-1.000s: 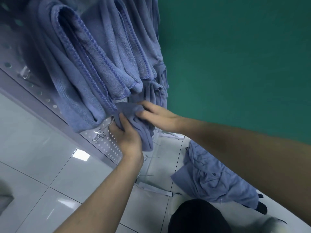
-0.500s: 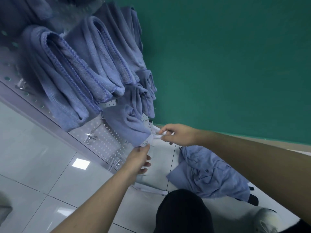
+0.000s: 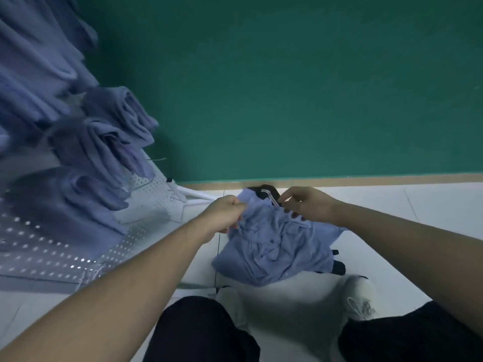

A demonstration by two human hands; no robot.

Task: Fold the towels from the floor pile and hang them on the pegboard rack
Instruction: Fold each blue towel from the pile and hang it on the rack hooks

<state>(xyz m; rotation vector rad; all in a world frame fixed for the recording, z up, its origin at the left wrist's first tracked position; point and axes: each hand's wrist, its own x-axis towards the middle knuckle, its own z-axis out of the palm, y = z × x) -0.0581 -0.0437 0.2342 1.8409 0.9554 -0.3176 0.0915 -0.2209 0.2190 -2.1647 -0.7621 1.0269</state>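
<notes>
Nearest, dark trouser knees (image 3: 198,333) and a white shoe (image 3: 359,296) stand on the tiled floor (image 3: 431,205). Beyond them the blue towel pile (image 3: 274,246) lies on the floor: the left hand (image 3: 226,214) grips its upper left edge, while the right hand (image 3: 305,205) pinches its top with curled fingers. Further left, folded towels (image 3: 104,142) hang on the pegboard rack (image 3: 146,186) by the green wall (image 3: 287,87)

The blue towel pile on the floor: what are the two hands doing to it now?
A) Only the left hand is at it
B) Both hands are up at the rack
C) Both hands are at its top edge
C: the left hand and the right hand both have fingers on the top edge of the towel pile.
</notes>
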